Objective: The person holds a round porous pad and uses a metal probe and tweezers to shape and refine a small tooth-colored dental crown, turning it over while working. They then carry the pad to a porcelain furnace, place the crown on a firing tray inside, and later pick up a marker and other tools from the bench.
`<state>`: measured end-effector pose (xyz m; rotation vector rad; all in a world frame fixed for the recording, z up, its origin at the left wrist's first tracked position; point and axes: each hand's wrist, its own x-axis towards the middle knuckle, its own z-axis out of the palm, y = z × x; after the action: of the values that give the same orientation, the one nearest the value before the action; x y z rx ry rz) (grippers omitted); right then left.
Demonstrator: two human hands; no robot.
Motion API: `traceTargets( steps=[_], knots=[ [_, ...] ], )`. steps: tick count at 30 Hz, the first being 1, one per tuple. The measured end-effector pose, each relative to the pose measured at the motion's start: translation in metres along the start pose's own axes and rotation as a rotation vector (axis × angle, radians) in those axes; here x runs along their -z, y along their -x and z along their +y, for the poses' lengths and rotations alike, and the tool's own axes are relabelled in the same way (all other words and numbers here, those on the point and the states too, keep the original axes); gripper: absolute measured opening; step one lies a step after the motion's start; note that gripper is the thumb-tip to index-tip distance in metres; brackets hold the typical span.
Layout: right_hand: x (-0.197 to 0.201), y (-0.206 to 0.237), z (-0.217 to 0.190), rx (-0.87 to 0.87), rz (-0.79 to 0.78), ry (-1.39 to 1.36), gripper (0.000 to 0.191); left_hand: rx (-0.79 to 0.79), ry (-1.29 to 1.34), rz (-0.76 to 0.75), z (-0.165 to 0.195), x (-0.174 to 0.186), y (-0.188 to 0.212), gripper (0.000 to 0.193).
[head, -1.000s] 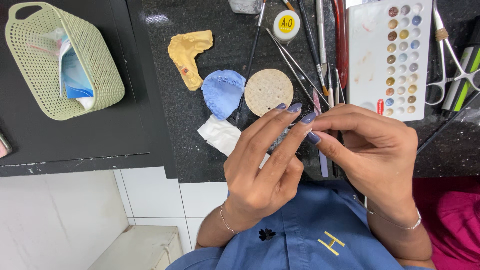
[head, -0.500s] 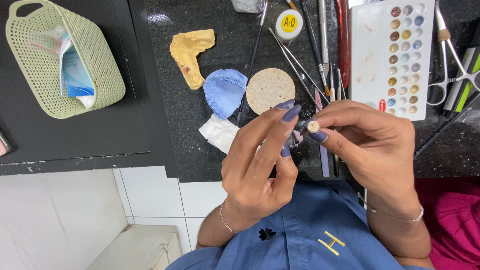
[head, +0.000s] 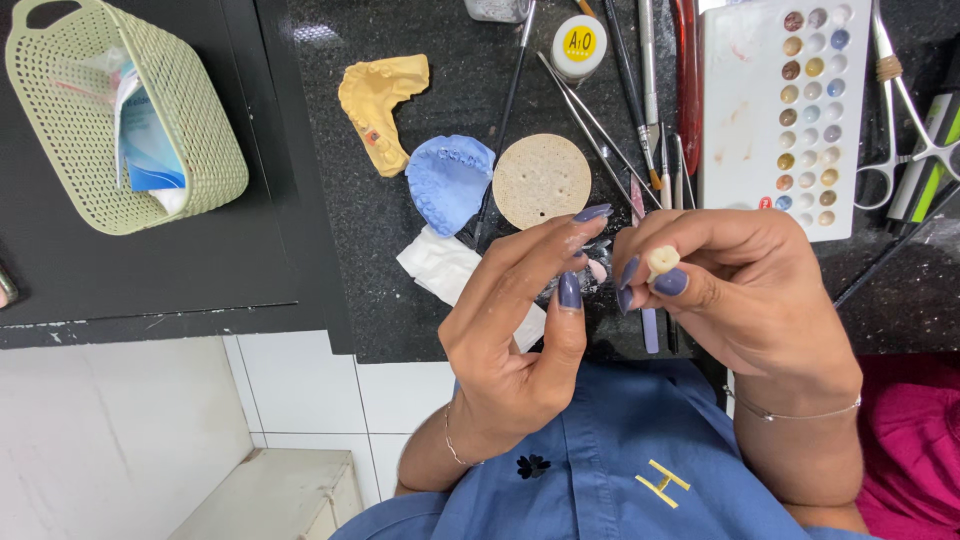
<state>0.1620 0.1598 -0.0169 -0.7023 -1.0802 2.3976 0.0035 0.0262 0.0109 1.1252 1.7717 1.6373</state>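
Note:
My right hand (head: 745, 295) pinches a small cream tooth-shaped piece (head: 660, 262) between thumb and fingertips, above the front edge of a black speckled counter (head: 330, 200). My left hand (head: 520, 330) hovers just left of it with its fingers spread and nothing visibly in its grasp; the index tip points toward the piece. Both hands have purple-painted nails and a thin bracelet at the wrist. Behind the hands lie a blue dental cast (head: 448, 182), a yellow dental cast (head: 380, 105) and a round tan disc (head: 541, 181).
Several thin metal instruments and brushes (head: 640, 110) lie at the back. A white palette with coloured wells (head: 745, 110) and forceps (head: 900, 140) sit on the right. A white tissue (head: 440, 265) lies near my left hand, a green mesh basket (head: 200, 150) at the left, a small yellow-lidded jar (head: 579, 45) behind.
My fingertips, bunched together a second ago, have parted. The cream piece now shows in my right fingertips, and my left fingers have drawn slightly away to the left.

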Motion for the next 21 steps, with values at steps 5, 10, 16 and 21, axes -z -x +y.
traceTargets(
  steps=[5,10,16,21],
  knots=[
    [0.0,-0.002,0.001,0.023,-0.073,-0.001,0.02,0.0,0.017,0.001,-0.001,0.0,0.001,0.023],
    [-0.004,-0.002,-0.001,0.02,0.01,0.127,0.016,-0.015,0.014,0.04,-0.003,-0.002,0.003,0.026],
    [-0.01,-0.014,-0.001,0.123,0.049,0.347,0.015,-0.071,-0.067,0.064,-0.011,0.006,0.0,0.022],
    [-0.016,-0.033,0.003,0.103,0.094,0.514,0.014,0.011,0.031,0.041,-0.024,0.016,-0.008,0.027]
  ],
)
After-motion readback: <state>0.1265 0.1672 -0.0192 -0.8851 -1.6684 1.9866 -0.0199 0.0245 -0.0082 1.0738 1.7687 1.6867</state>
